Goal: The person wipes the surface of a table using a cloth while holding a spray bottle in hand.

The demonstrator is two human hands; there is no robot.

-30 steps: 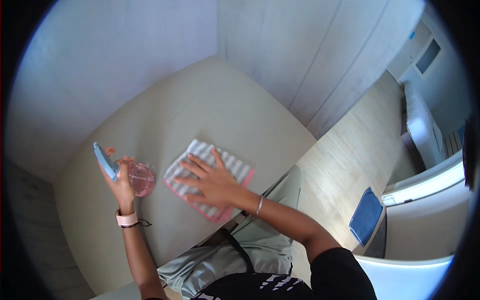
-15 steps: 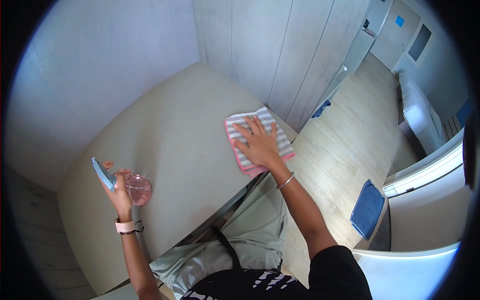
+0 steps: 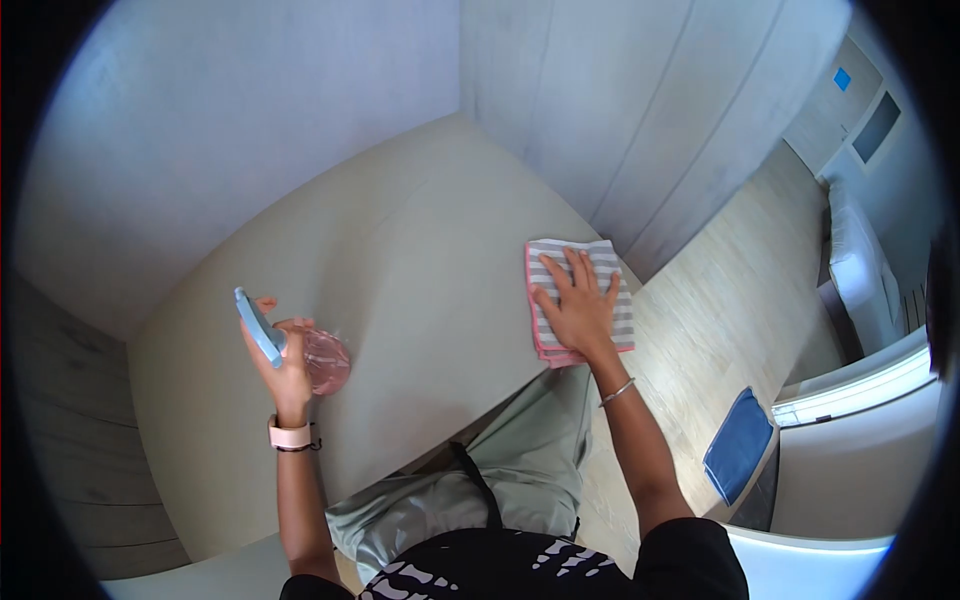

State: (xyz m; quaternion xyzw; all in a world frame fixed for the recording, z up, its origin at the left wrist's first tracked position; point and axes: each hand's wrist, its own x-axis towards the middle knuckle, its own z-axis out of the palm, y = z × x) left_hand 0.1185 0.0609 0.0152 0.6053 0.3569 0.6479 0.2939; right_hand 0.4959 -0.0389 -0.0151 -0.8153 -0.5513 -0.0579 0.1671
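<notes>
My left hand is wrapped around the neck of a spray bottle with a clear pink body and a pale blue trigger head. The bottle is over the left part of the beige tabletop; whether its base touches the surface I cannot tell. Flat on a folded grey-and-white striped cloth with pink edging lies my right hand, its fingers spread. The cloth is at the right edge of the tabletop, by its near corner.
A pale wall and a grey plank panel meet behind the tabletop. To the right are the wooden floor, a folded blue item and a white cushioned seat. My legs are at the front edge.
The view has shifted, so most things appear further right. My right hand and the cloth have moved slightly towards me along the right edge. My left hand still grips the spray bottle.
</notes>
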